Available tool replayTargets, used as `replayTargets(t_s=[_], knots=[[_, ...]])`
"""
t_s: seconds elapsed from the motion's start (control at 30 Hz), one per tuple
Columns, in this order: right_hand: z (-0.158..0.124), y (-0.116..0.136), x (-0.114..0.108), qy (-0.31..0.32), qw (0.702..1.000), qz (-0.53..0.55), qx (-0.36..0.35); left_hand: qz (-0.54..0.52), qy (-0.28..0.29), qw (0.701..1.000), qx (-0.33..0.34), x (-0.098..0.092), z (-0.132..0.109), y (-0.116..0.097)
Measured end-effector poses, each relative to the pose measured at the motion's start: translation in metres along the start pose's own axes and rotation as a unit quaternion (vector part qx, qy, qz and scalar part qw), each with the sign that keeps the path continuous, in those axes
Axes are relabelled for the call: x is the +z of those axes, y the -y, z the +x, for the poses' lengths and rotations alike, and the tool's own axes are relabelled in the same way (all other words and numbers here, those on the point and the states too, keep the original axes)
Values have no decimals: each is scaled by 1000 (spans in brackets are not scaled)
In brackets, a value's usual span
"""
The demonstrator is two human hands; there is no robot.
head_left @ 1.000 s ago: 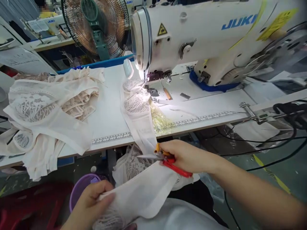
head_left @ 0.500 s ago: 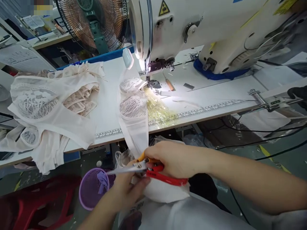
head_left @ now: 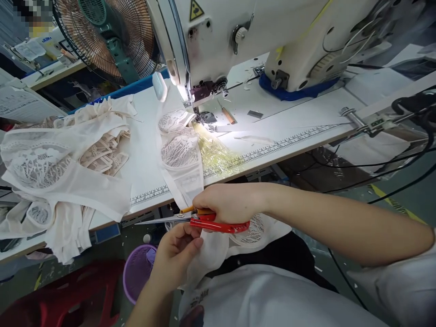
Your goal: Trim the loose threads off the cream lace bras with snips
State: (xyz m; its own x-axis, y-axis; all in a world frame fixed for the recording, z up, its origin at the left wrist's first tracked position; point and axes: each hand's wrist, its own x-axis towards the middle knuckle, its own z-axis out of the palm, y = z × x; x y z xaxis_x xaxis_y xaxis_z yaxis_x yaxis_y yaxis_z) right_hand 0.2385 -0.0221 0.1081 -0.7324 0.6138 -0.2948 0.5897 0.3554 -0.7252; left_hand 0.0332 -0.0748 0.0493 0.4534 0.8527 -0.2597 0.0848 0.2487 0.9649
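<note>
My right hand (head_left: pixel 226 203) is closed round red-handled scissors (head_left: pixel 204 221) whose blades point left, just below the table's front edge. My left hand (head_left: pixel 175 254) pinches a cream lace garment (head_left: pixel 182 154) right under the blades. That garment runs from my lap up over the table edge to the needle of the white sewing machine (head_left: pixel 259 41), where it lies under the lit presser foot.
A heap of cream lace pieces (head_left: pixel 61 168) covers the table's left. A purple basket (head_left: pixel 136 272) stands on the floor by a red stool (head_left: pixel 61 299). A fan (head_left: pixel 105 36) stands behind the table. Black cables (head_left: pixel 391 177) hang at the right.
My left hand came up from the lower left to meet the scissors and pinch the fabric. The right hand and scissors shifted left and up toward the table edge. The view tilted.
</note>
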Motion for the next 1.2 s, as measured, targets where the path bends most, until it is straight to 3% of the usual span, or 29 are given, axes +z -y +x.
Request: replayTargets(t_s=[0.17,0.53,0.83,0.97,1.07,1.13,1.2], knots=[[3,3,-2,17,1000,-4,-6,-45,-3,998,-44,-5,2,-1],[8,7,-3,13,998,-49,-35,-65,-15,996,-67,-10,0,6],[6,2,1,6,999,-19,-43,-36,-5,995,-89,2,3,-4],[1,2,10,-31,999,6,-9,-50,-4,993,-106,8,2,-1],[-15,-1,27,-136,983,115,44,-85,-40,991,-100,8,1,5],[-31,-7,43,-207,958,194,37,-99,-58,988,-103,7,0,7],[-48,-14,60,-186,954,235,10,-105,-68,986,-108,6,0,9]])
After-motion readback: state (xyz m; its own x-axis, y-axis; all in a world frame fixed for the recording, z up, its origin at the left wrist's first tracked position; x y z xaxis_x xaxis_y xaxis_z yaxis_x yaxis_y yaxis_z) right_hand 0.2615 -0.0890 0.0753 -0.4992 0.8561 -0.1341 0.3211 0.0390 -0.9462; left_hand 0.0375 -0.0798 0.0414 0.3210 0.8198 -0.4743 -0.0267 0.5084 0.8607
